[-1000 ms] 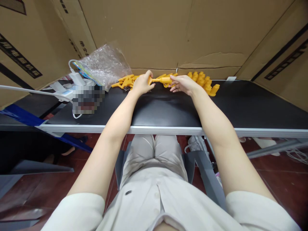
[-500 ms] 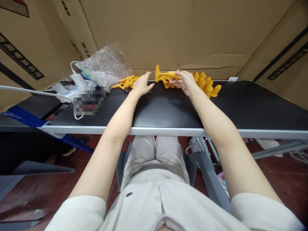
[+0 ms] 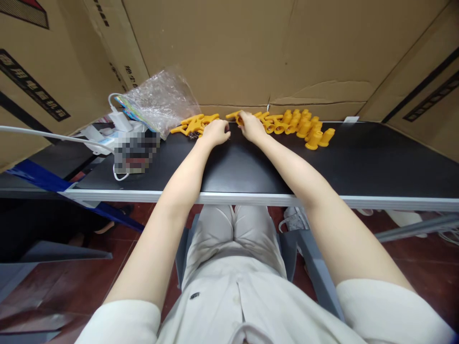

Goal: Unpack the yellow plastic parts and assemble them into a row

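Yellow plastic part (image 3: 233, 115): orange-yellow, slim, under right hand (image 3: 251, 126) fingertips.

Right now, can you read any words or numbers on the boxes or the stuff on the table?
Left cardboard box, black strip: printed characters, too blurred and slanted to read.
Same box, by the fold: small slanted print, unreadable.
Right cardboard box, black strip: characters too small to read.
Yellow plastic parts: no writing visible.

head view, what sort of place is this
Probably a makeshift assembly bench in a small workshop or storeroom: walls of flattened brown cardboard cartons surround a black-topped table holding rows of small yellow plastic parts, a crumpled clear plastic bag and a white power strip.
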A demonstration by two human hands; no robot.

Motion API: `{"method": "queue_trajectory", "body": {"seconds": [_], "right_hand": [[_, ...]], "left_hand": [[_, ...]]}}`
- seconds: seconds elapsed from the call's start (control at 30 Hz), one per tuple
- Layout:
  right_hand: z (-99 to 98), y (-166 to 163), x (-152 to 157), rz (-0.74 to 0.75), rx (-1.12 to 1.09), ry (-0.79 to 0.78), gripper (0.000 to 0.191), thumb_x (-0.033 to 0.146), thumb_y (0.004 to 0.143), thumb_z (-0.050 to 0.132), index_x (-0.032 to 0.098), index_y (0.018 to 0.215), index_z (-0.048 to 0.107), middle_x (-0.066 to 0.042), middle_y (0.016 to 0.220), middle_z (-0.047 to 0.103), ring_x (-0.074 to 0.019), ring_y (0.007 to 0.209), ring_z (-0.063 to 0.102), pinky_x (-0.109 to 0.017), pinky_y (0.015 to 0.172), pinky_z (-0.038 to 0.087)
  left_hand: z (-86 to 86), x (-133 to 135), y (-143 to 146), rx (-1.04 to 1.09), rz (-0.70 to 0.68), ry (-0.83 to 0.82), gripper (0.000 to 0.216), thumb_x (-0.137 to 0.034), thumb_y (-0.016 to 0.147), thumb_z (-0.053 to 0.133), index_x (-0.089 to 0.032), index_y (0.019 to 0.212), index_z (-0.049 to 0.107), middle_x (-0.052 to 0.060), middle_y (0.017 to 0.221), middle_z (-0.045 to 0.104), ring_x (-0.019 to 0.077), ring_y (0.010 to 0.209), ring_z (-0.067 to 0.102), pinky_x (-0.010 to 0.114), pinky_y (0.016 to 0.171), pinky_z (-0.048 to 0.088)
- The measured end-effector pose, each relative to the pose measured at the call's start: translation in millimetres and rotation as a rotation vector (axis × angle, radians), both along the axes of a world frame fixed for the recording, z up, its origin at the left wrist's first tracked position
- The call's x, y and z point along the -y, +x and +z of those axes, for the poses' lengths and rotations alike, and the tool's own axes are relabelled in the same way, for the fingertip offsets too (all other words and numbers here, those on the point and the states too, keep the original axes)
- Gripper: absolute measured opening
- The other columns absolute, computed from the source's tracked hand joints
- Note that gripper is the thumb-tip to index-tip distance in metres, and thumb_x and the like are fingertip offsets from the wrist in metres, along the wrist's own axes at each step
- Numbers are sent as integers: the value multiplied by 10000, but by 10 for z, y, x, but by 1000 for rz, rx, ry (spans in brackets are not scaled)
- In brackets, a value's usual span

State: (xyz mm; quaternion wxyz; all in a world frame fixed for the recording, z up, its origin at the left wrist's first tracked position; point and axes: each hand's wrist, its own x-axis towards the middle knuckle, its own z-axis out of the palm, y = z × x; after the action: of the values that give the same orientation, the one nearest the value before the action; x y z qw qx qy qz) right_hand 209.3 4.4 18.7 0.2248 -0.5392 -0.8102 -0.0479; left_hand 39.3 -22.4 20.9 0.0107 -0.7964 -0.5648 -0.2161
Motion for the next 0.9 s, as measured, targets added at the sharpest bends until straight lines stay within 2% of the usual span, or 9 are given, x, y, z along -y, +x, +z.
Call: {"method": "queue_trajectory", "body": {"seconds": [0.13, 0.2, 0.3, 0.37, 0.47, 0.57, 0.7, 0.8, 0.9], "right_hand": [[-46, -75, -25, -41, 236, 6, 524, -12, 935, 352, 11, 1407, 580, -252, 1438, 617, -393, 1294, 638, -551, 1184, 393], [-77, -63, -57, -63, 305, 2, 522, -10, 926, 383, -1, 1412, 573, -271, 1405, 631, -422, 1297, 630, -639, 1216, 313], [-110, 5, -126, -69, 291, -42, 545, 38, 926, 449, 34, 1463, 544, -277, 1439, 607, -452, 1336, 592, -710, 1173, 335], [-116, 65, -173, -43, 276, -102, 548, 89, 948, 471, 63, 1491, 535, -268, 1503, 565, -450, 1395, 546, -706, 1174, 344], [-123, 125, -225, -12, 283, -177, 586, 178, 982, 504, 83, 1560, 487, -248, 1613, 463, -411, 1527, 414, -666, 1264, 237], [-145, 122, -262, -41, 268, -224, 690, 286, 1011, 532, 58, 1643, 377, -245, 1714, 287, -383, 1630, 213, -606, 1322, 106], [-159, 70, -336, -64, 223, -278, 835, 421, 1016, 538, 60, 1708, 241, -197, 1774, 62, -387, 1655, -14, -594, 1325, 18], [-143, 49, -389, -65, 202, -315, 896, 447, 1006, 520, 65, 1729, 153, -160, 1780, -10, -380, 1649, -85, -597, 1322, -10], [-119, 53, -390, -67, 157, -322, 914, 451, 999, 524, 84, 1735, 127, -133, 1784, -12, -376, 1647, -99, -620, 1316, -20]], "left_hand": [[32, 49, 22, -31, -3, -18, 228, -201, 913, 581, -172, 1050, 760, 140, 1186, 775, 306, 1151, 696, 396, 998, 551], [45, 68, 31, -41, -1, -27, 254, -198, 922, 573, -155, 1087, 762, 151, 1202, 770, 308, 1164, 698, 391, 1002, 549], [46, 72, 33, -48, -4, -31, 259, -201, 926, 575, -155, 1098, 764, 149, 1197, 773, 301, 1159, 705, 375, 991, 554], [36, 60, 29, -44, -10, -32, 250, -204, 923, 581, -164, 1086, 766, 142, 1188, 776, 298, 1145, 709, 373, 979, 557], [17, 35, 22, -32, -18, -32, 233, -208, 916, 589, -172, 1063, 767, 138, 1167, 781, 299, 1125, 711, 378, 972, 556], [7, 28, 21, -24, -21, -35, 228, -215, 912, 602, -170, 1059, 770, 144, 1163, 783, 304, 1118, 711, 385, 973, 555], [21, 54, 28, -32, -32, -53, 264, -218, 927, 593, -140, 1104, 773, 150, 1198, 781, 304, 1149, 710, 376, 988, 549], [40, 79, 35, -48, -42, -60, 288, -224, 945, 576, -124, 1127, 776, 150, 1219, 779, 293, 1171, 711, 354, 997, 547], [51, 95, 41, -53, -43, -58, 288, -227, 946, 581, -132, 1129, 782, 138, 1216, 784, 283, 1176, 714, 343, 1006, 549]]}}
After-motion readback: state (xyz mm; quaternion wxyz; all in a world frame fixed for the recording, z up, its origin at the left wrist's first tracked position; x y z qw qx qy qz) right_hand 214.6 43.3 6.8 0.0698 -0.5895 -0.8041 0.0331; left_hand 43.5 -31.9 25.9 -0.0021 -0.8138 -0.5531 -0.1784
